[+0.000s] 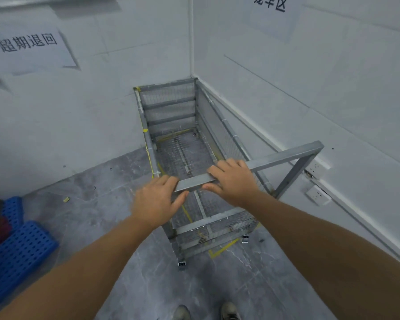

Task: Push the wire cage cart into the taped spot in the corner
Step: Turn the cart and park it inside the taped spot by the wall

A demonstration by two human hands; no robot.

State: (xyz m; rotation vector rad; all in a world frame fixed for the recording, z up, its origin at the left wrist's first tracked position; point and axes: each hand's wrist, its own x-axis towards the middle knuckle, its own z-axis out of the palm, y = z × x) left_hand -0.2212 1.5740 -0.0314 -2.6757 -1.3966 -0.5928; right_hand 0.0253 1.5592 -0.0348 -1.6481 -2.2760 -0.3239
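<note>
Cart: the wire cage cart (183, 155) stands in the corner, far end against the walls, over yellow floor tape (222, 249).
Handle: grey bar (284, 155) at its near end.
Left hand (156, 202): fingers wrapped on the bar's end.
Right hand (233, 181): fingers curled over the bar.
Writing: left wall sign (28, 42) reads "超期退回"; right wall sign (273, 17) cut off, ends in "区".
Floor: blue perforated crates (16, 250) at left.

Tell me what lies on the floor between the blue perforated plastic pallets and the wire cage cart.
In the head view, mostly bare grey marbled floor separates the blue perforated plastic pallets from the grey wire cage cart; only a small yellowish scrap lies there.
</note>
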